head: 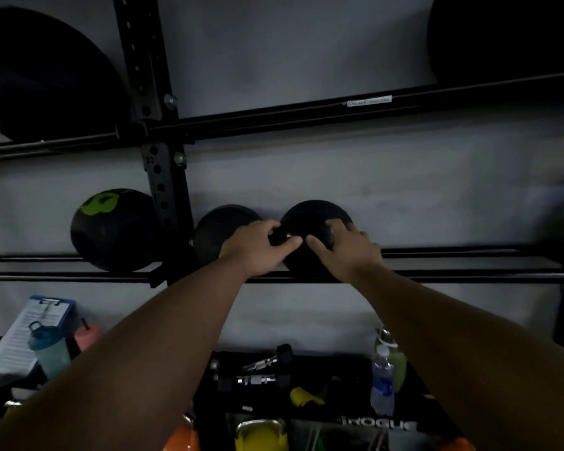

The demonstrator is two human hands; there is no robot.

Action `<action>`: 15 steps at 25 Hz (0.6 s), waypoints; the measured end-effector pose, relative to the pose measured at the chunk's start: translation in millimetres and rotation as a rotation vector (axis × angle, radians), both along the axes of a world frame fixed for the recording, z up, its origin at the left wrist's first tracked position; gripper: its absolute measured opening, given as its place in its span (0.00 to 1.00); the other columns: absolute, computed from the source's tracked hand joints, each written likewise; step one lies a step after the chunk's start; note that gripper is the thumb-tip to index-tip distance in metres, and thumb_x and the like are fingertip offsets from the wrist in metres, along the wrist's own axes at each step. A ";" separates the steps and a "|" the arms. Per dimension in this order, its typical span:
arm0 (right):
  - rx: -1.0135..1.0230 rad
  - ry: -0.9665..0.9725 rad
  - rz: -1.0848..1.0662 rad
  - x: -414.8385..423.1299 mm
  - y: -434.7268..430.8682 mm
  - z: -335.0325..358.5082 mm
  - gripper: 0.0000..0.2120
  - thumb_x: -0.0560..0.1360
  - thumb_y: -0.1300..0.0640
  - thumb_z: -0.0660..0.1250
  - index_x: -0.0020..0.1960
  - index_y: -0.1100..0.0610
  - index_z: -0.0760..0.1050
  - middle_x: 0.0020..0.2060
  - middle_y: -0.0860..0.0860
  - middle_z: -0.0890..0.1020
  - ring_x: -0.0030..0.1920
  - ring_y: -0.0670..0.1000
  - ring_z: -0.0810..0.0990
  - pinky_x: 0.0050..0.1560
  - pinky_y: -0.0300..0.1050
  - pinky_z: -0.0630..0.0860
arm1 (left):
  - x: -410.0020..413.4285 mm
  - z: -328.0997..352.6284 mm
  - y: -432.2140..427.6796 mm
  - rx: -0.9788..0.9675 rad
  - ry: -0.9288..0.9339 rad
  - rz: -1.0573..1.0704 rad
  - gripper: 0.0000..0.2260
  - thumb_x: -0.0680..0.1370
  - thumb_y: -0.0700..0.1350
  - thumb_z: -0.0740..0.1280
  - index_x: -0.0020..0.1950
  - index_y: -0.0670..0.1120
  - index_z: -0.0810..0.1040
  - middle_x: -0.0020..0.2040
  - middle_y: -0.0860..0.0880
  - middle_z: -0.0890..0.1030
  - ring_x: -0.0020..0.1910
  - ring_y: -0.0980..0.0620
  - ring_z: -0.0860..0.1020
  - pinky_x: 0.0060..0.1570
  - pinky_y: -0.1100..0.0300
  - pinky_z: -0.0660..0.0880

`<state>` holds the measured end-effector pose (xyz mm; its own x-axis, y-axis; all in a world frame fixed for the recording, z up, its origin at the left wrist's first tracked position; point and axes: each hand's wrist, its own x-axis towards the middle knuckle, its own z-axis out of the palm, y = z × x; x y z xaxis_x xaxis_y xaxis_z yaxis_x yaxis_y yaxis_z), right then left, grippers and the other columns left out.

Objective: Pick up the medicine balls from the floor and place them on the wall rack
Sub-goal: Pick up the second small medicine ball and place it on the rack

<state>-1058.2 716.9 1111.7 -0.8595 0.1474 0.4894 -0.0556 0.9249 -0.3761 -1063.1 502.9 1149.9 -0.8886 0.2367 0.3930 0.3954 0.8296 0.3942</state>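
Dim, underexposed view with a cool grey cast. Black balls [313, 222] lose detail in shadow. Rack rails [306, 118] bow from wide-angle distortion; forearms soft.

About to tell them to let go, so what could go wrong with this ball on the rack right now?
1. The black ball sits on two thin rails; released off-centre, it might roll forward and drop onto the water bottle below.
2. It sits close beside the neighbouring ball and could nudge it.

The lower front of the black medicine ball [313, 219] is covered by the left hand [258, 247] and right hand [349, 252]. Its neighbouring ball [222, 229] is partly hidden. The rail label [368, 101] is blurred beyond reading.
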 end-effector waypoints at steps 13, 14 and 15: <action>0.111 -0.188 -0.011 223.4 -119.8 -40.3 0.23 0.76 0.29 0.60 0.53 0.47 0.77 0.45 0.46 0.78 0.46 0.51 0.76 0.50 0.51 0.71 | 190.5 -38.8 -147.4 -0.435 -0.001 0.048 0.26 0.75 0.74 0.66 0.62 0.57 0.81 0.63 0.53 0.84 0.61 0.48 0.81 0.56 0.51 0.79; 0.110 -0.197 -0.001 238.2 -130.3 -44.7 0.23 0.77 0.29 0.59 0.53 0.47 0.77 0.46 0.47 0.79 0.47 0.52 0.76 0.51 0.51 0.72 | 207.6 -40.5 -157.3 -0.440 -0.001 0.057 0.26 0.75 0.74 0.66 0.62 0.57 0.81 0.63 0.53 0.84 0.61 0.48 0.81 0.56 0.51 0.78; 0.110 -0.205 0.019 256.3 -142.7 -49.2 0.23 0.77 0.29 0.59 0.53 0.47 0.78 0.46 0.47 0.79 0.47 0.52 0.76 0.51 0.51 0.72 | 227.9 -44.9 -168.9 -0.425 -0.015 0.066 0.25 0.75 0.74 0.66 0.61 0.57 0.81 0.63 0.53 0.84 0.61 0.48 0.81 0.55 0.52 0.78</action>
